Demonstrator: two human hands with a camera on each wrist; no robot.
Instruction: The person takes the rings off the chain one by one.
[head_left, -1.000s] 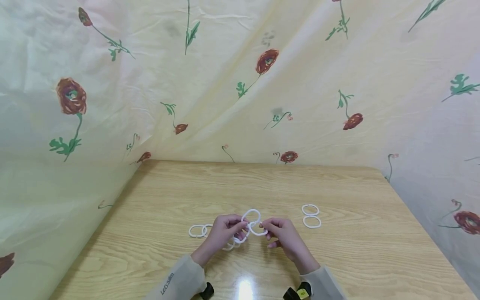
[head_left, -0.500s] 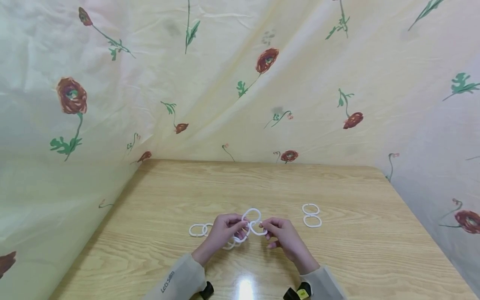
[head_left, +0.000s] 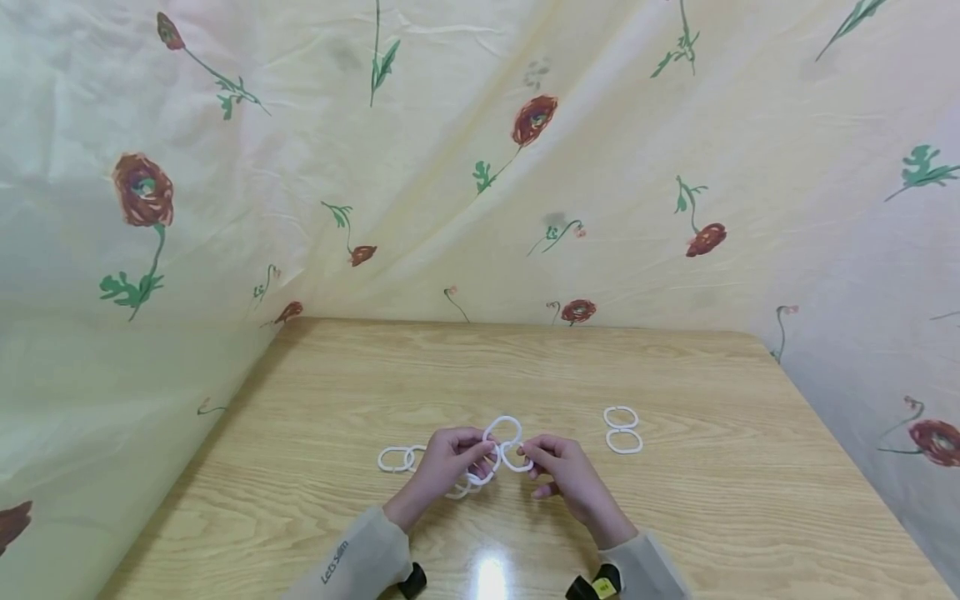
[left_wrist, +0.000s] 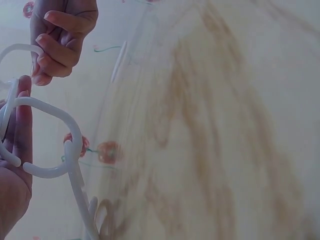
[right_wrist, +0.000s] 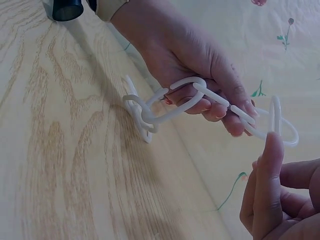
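Several white plastic chain links are hooked together, and my left hand [head_left: 453, 460] pinches this chain near its right end. One hooked link [head_left: 517, 471] lies between the hands, and my right hand [head_left: 564, 468] pinches its right side between thumb and index finger. Another link [head_left: 503, 417] stands up above the left fingertips. In the right wrist view, a hanging link [right_wrist: 175, 116] droops below the left hand toward the table. The chain's far end, a link [head_left: 392, 471], rests on the wood left of the left hand, whose back hides part of the chain.
Two loose white links, a nearer link [head_left: 622, 452] and a farther link [head_left: 621, 407], lie on the table to the right of the hands. The wooden table [head_left: 360, 367] ends at a flowered cloth [head_left: 420, 183] hung behind and along both sides.
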